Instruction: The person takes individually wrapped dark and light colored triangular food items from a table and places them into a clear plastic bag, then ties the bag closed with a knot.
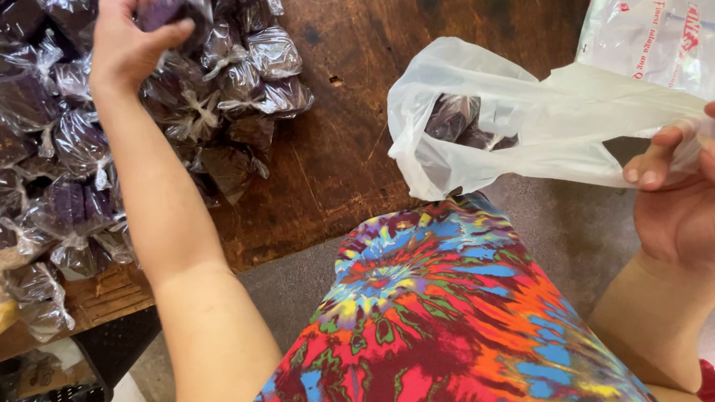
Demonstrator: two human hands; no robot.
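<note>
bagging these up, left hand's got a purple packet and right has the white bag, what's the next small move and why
Probably carry the purple packet in the left hand across to the white bag and drop it in. The right hand holds the bag by its handles, its mouth faces the pile, and dark packets already sit inside.

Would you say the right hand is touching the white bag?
Touching: the head view shows the right hand pinching the white bag handle between its fingers.
</note>
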